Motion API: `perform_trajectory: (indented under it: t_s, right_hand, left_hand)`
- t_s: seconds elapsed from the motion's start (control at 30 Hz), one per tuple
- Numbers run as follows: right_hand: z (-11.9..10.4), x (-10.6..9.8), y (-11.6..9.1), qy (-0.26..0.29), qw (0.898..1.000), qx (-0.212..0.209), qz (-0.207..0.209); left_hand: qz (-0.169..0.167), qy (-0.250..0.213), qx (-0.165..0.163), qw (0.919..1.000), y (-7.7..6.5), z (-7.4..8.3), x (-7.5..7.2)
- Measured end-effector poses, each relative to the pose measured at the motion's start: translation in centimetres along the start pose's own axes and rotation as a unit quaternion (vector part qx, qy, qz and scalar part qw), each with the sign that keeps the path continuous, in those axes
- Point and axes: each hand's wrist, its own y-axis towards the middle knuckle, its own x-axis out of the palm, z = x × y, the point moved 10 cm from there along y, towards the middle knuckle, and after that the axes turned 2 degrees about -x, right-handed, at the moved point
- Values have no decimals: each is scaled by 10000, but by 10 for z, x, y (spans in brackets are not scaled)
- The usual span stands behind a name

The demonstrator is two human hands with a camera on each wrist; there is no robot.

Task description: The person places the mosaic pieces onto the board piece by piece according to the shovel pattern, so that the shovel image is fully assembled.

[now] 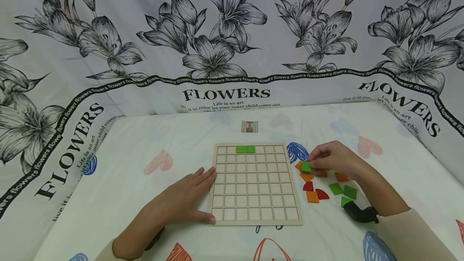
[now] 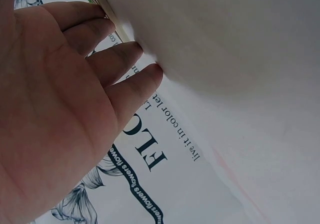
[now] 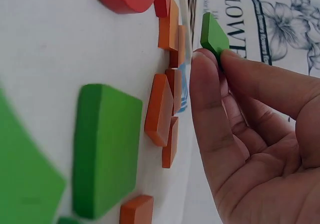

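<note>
Beige sleeve (image 1: 417, 239) nearest, right hand (image 1: 333, 157) pinching a green square (image 1: 306, 167)

That hand's grip is holding the square between thumb and fingers, just right of the gridded board (image 1: 255, 223), partly covering orange pieces (image 1: 306, 177). The left hand (image 1: 183, 198) is resting against the board's left edge, fingers spread. Two green tiles (image 1: 241, 149) are sitting in the top row. Red pieces (image 1: 322, 194) and loose green pieces (image 1: 350, 191) are lying nearby, a black wrist gadget (image 1: 359, 213) hiding part of one.
</note>
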Motion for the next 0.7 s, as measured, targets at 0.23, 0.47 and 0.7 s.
perform_trajectory:
  t_s: [0.23, 0.47, 0.7]
  right_hand:
    - [-1, 3, 18, 112, 9996, 265, 35]
    - [-10, 8, 33, 4, 9995, 316, -59]
    - [-18, 14, 48, 153, 9993, 224, -251]
  left_hand:
    - [2, 46, -16, 10000, 0, 0, 0]
    - [-33, 19, -30, 10000, 0, 0, 1]
    - [-11, 63, -66, 10000, 0, -1, 1]
